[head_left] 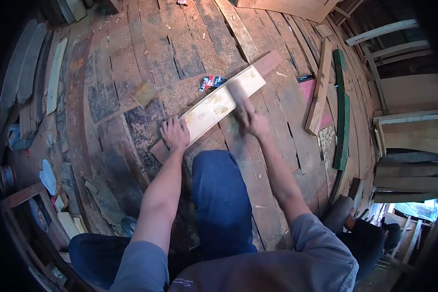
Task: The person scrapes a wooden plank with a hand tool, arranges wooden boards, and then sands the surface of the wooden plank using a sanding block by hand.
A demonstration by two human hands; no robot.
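Worn floorboards [153,48], strewn with shavings, run out beyond the bent knee [218,180]. The left hand [175,132] lies spread over the near end of a pale board [210,111], which rests slantwise on a reddish plank [271,60]. The right hand [254,122] holds a blurred brown tool [236,91] by the board's far half; how tightly, I cannot tell. Working the board's face seems the step in hand; the next move calls for even pressure and a firm left hand. Farther off stands a wooden panel [297,7].
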